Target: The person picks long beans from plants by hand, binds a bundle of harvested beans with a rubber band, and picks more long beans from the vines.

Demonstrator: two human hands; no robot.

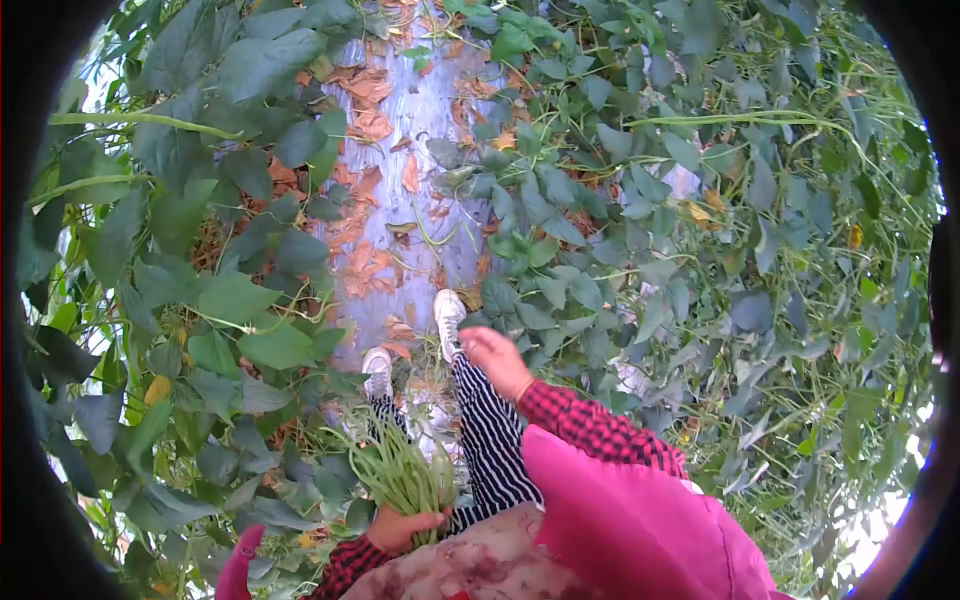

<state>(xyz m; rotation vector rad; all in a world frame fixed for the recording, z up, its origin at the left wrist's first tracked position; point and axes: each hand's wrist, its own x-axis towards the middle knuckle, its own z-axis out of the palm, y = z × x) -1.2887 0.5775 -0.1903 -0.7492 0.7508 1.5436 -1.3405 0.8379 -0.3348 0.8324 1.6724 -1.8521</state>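
A bunch of long green beans (402,478) fans upward out of my left hand (400,528), whose fingers are wrapped round its lower end. The thumb lies across the pods, close to my waist. My right hand (497,361) is out in front of my body, above my striped trouser leg and near one shoe. Its fingers are loosely bent, and I see nothing held in them. On the right, the nearest bean leaves (535,318) stand a little beyond that hand without touching it.
Between two leafy rows runs a path of pale plastic sheeting (425,200) strewn with dry brown leaves (365,270). Dense vines (230,300) crowd the left side and tangled stems (800,350) the right. Long pods (150,122) hang at upper left. My white shoes (449,318) are on the path.
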